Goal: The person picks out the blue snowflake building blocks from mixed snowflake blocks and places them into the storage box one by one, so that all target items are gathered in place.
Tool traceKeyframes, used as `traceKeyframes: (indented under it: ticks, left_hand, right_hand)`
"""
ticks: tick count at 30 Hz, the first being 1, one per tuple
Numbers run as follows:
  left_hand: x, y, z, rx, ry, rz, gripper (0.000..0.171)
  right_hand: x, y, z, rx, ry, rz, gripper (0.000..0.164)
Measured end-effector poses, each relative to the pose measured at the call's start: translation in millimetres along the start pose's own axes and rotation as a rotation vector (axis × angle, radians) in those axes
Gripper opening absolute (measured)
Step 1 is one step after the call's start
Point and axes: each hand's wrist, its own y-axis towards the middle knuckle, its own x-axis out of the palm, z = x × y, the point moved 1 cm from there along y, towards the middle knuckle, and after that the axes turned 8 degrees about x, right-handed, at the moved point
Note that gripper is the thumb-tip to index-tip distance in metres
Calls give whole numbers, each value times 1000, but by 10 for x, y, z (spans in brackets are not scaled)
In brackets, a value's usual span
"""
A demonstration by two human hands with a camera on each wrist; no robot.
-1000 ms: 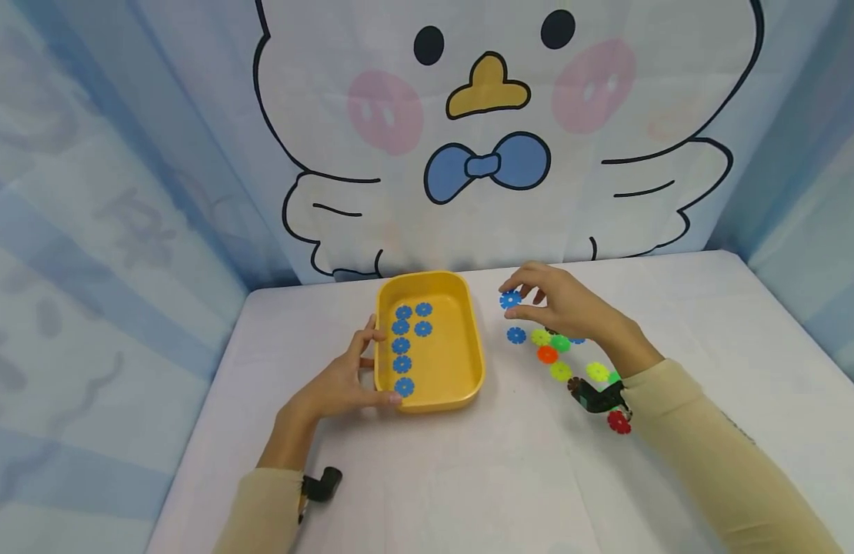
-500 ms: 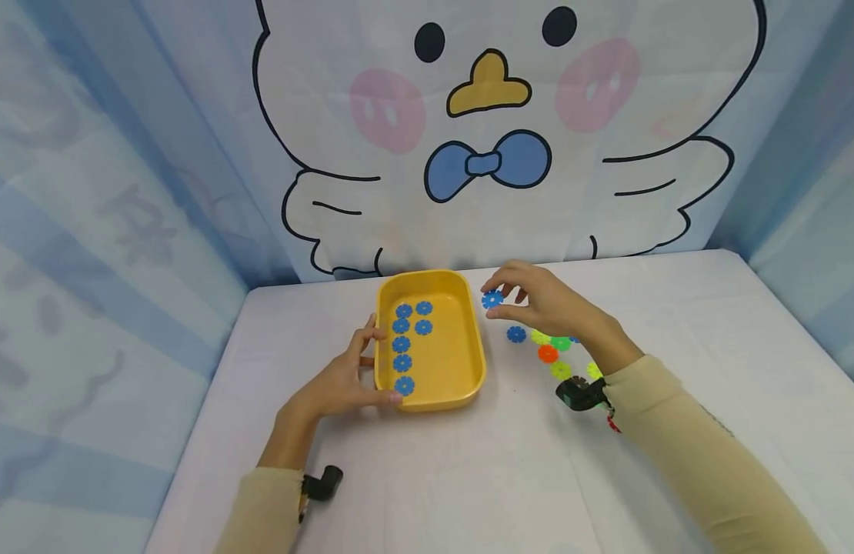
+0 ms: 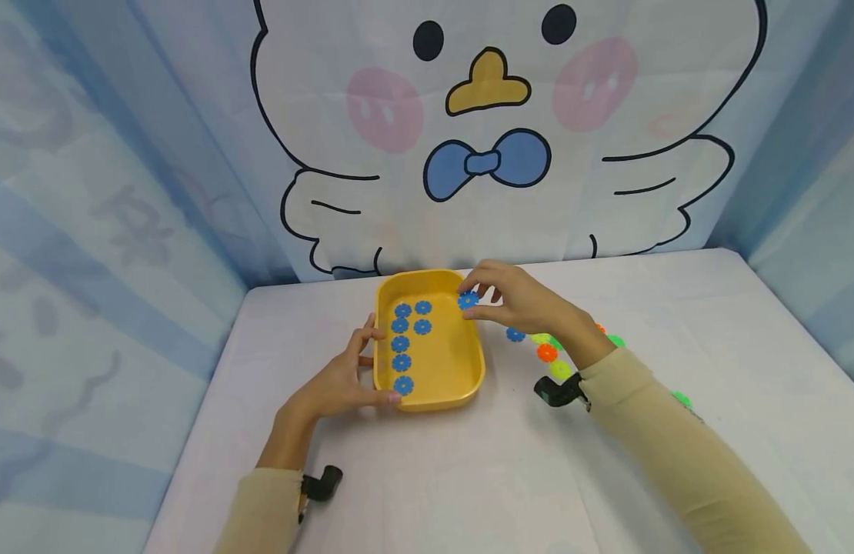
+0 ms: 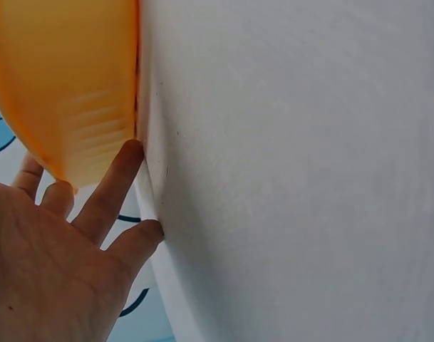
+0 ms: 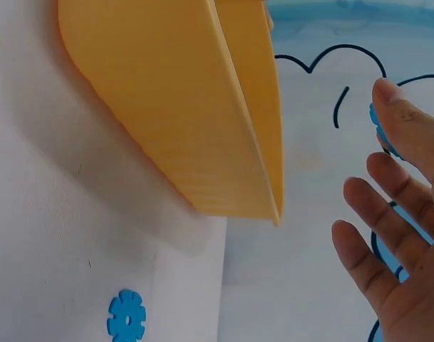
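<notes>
A yellow tray (image 3: pixel 444 358) stands near the table's back edge with several blue snowflake discs (image 3: pixel 400 344) inside, mostly in a column along its left side. My left hand (image 3: pixel 340 385) rests against the left wall, fingers spread and fairly straight, thumb at the near corner; in the left wrist view fingertips (image 4: pixel 131 153) touch the outer side. My right hand (image 3: pixel 520 300) pinches one blue snowflake disc (image 3: pixel 468 300) between thumb and fingers above the tray's far right rim. Its other fingers are spread in the right wrist view, where the disc (image 5: pixel 380 132) is mostly behind the thumb.
Right of the tray lies another blue disc (image 3: pixel 515 335). Several loose discs, including an orange disc (image 3: pixel 547 353) and a yellow-green disc (image 3: pixel 560 370), lie farther right, partly under the right forearm. A printed curtain (image 3: pixel 489 223) hangs behind the table.
My right hand has carried the blue snowflake disc leftward, from above the table to over the tray's right rim. The left hand and tray have stayed in place.
</notes>
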Motion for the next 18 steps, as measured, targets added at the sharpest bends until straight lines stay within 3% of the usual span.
traceKeyframes:
  ticks: [11, 18]
  left_hand:
    - [5, 17, -22, 5, 0, 5, 105]
    - [8, 14, -20, 7, 4, 5, 106]
  right_hand:
    - [141, 166, -113, -60, 27, -33, 36]
    - [256, 228, -138, -18, 58, -63, 37]
